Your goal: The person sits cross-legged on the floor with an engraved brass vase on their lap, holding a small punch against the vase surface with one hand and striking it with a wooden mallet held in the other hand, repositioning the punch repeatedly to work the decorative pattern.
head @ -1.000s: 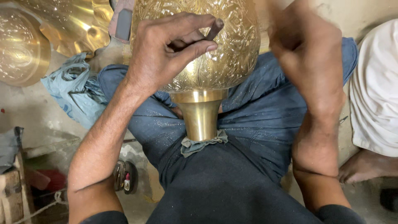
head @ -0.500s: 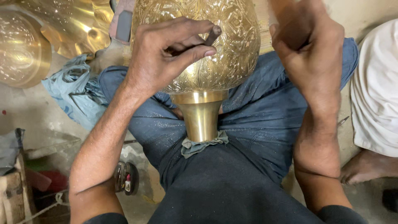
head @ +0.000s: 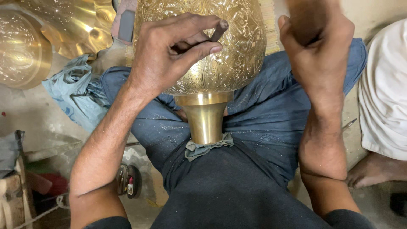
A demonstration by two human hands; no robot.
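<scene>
While the big brass vase lay tipped across the person's lap, its plain smooth neck pointed back at the belly and rested on a small grey rag.

Far to the left, a shiny brass bowl and a wavy brass dish sat on the floor, with a crumpled blue cloth just beside the knee.

Next came the left hand. It lay on the patterned belly of the vase, and its thumb and fingers were pinched tight around a short dark punch. The tip of the punch seemed to touch the metal, but the exact spot was hidden by the fingers.

To the right, the right hand was lifted beside the vase. It was closed around something dark and blurry at the top edge, most likely a small hammer, though the tool could not be made out.

Furthest right, another person's bare foot and white clothing showed.

To do this step well, the punch had to be held steady and straight on the pattern line. The legs had to keep the vase from rolling. The taps probably needed to be light and even, so the punch would not slip and scratch the pattern.
</scene>
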